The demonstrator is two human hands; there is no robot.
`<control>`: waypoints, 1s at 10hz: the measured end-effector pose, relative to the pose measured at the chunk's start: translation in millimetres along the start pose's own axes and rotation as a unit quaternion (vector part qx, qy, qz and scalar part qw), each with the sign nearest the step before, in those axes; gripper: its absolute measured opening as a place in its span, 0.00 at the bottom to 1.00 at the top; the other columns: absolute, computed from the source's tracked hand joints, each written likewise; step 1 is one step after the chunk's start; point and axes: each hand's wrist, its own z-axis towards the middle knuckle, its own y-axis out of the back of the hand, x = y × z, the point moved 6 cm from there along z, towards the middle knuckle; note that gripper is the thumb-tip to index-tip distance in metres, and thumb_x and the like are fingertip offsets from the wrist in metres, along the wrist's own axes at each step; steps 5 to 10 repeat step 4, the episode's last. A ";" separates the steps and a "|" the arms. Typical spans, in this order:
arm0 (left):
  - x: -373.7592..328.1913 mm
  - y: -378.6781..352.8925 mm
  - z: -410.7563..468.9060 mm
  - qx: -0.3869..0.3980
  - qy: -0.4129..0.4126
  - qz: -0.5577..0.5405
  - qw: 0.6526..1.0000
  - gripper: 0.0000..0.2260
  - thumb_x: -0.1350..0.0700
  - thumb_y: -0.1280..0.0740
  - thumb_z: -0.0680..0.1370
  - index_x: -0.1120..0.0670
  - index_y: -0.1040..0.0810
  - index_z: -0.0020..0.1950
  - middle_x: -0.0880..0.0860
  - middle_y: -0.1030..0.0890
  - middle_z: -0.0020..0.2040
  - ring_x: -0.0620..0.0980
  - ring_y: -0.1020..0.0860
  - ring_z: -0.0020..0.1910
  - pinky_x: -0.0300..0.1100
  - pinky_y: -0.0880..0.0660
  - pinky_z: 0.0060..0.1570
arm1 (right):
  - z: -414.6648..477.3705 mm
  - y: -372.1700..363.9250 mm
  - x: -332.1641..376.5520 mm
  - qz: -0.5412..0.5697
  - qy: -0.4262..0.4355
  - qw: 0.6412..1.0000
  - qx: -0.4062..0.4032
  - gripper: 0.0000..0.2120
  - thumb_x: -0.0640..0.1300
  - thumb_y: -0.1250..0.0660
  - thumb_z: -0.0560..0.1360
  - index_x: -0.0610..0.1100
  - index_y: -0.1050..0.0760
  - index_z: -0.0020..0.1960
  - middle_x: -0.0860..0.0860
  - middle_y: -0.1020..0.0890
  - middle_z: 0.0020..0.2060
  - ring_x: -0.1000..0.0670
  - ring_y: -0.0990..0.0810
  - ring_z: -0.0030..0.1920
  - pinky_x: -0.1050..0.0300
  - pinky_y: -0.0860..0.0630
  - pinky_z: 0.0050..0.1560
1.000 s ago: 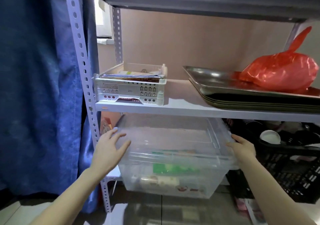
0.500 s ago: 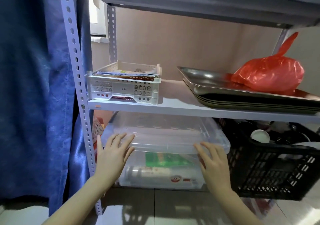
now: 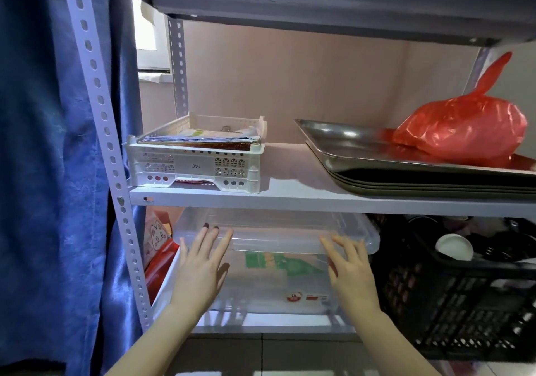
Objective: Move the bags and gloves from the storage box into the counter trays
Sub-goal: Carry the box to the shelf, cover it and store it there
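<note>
A clear plastic storage box (image 3: pixel 278 285) with a clear lid sits on the bottom shelf, under the middle shelf board. Green-printed packets (image 3: pixel 278 262) show through its front wall. My left hand (image 3: pixel 200 268) lies flat against the box's front left, fingers spread up to the lid rim. My right hand (image 3: pixel 351 271) lies flat against the front right, fingertips at the lid edge. Neither hand grips anything.
A white perforated basket (image 3: pixel 197 167) of papers stands on the middle shelf. Stacked steel trays (image 3: pixel 377 170) carry a red plastic bag (image 3: pixel 464 129). A black crate (image 3: pixel 464 303) with a white cup sits right of the box. A blue curtain (image 3: pixel 49 172) hangs left of the rack post.
The box has slid back under the middle shelf. Both hands moved from its sides to its front face, palms flat.
</note>
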 end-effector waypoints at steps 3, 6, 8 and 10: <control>0.4 29.7 6.1 0.197 0.021 -0.022 0.980 0.36 0.49 0.36 0.76 0.47 0.53 0.78 0.53 0.44 0.78 0.54 0.45 0.76 0.51 0.44 0.73 | 4.5 26.4 2.6 -0.012 -0.017 0.958 0.287 0.32 0.44 0.36 0.76 0.51 0.45 0.77 0.50 0.43 0.77 0.47 0.45 0.76 0.49 0.45 0.74; 5.8 85.5 12.8 0.238 0.056 -0.059 0.968 0.34 0.48 0.36 0.76 0.45 0.50 0.77 0.50 0.38 0.74 0.53 0.31 0.67 0.45 0.29 0.60 | 20.2 87.2 14.1 0.062 -0.076 0.941 0.323 0.25 0.43 0.39 0.77 0.52 0.36 0.73 0.52 0.34 0.73 0.48 0.35 0.71 0.55 0.35 0.68; 5.8 85.5 12.8 0.238 0.056 -0.059 0.968 0.34 0.48 0.36 0.76 0.45 0.50 0.77 0.50 0.38 0.74 0.53 0.31 0.67 0.45 0.29 0.60 | 20.2 87.2 14.1 0.062 -0.076 0.941 0.323 0.25 0.43 0.39 0.77 0.52 0.36 0.73 0.52 0.34 0.73 0.48 0.35 0.71 0.55 0.35 0.68; 5.8 85.5 12.8 0.238 0.056 -0.059 0.968 0.34 0.48 0.36 0.76 0.45 0.50 0.77 0.50 0.38 0.74 0.53 0.31 0.67 0.45 0.29 0.60 | 20.2 87.2 14.1 0.062 -0.076 0.941 0.323 0.25 0.43 0.39 0.77 0.52 0.36 0.73 0.52 0.34 0.73 0.48 0.35 0.71 0.55 0.35 0.68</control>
